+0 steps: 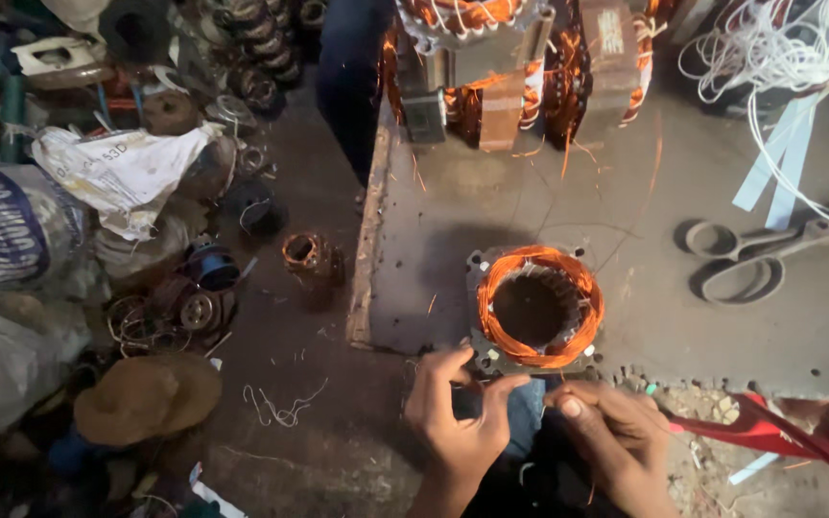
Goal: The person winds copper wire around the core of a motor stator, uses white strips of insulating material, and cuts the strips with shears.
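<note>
The copper-wound stator (537, 309) sits low-centre at the bench's near edge, within easy reach — left hand (457, 411) pinching its plate corner, right hand (609, 429) curled closed on something fine I can't make out — scissors (746, 259) lying right.

Dim, warm light falls from above, corners sink into murky shadow, edges look soft and slightly smeared.
</note>
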